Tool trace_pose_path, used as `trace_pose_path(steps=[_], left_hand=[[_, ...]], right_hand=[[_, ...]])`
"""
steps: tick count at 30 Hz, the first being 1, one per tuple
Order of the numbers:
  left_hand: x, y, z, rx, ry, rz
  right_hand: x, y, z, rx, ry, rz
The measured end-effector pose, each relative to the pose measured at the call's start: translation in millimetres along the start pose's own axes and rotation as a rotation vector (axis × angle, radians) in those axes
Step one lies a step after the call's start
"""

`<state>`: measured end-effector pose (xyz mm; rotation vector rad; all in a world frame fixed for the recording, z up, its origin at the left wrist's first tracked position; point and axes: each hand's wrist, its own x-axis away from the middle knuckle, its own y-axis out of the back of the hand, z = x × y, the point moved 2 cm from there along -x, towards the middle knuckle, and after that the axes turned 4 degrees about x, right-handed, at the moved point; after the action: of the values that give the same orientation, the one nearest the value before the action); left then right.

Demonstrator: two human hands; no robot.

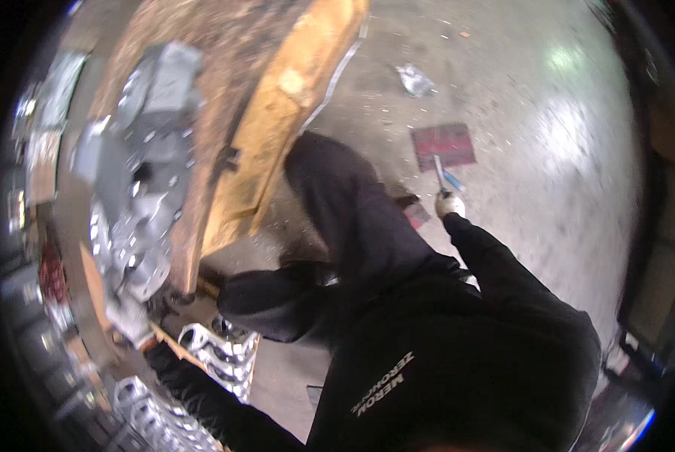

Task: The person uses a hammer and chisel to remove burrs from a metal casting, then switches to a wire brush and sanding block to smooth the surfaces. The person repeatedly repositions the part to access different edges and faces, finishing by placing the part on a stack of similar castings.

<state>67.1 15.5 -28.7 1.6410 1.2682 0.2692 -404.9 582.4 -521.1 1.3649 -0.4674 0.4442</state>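
My right hand (450,204), in a pale glove, is closed round the handle of a tool with a straight light-coloured shaft (440,172); its exact kind is unclear. The shaft reaches over a dark red mat (452,143) on the floor, and a small blue cylindrical piece (453,181) is beside it. My left hand (130,319), gloved in light grey, is at the lower end of a large grey metal casting (145,203) on a wooden-topped bench (224,45). Blur hides its fingers, so I cannot tell whether it grips the casting.
A yellow beam (277,113) runs along the bench side, close to my bent legs. Shiny metal parts sit in a box (221,354) near my left forearm, with several more parts (157,414) below. Crumpled clear plastic (414,80) lies on the concrete floor (526,135).
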Motion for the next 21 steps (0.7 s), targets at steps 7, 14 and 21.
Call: trace_pose_path(steps=[7,14,21], left_hand=[[-60,5,-5,0.099,0.060,0.029],[-55,62,18,-0.521,-0.087,0.023],[-31,38,-6,-0.184,0.058,0.081]], right_hand=[[20,13,-19,-0.129,-0.083,-0.034],[-17,10,-7,0.233,0.056,-0.068],[-88,-9,-40,0.270,0.157,0.106]])
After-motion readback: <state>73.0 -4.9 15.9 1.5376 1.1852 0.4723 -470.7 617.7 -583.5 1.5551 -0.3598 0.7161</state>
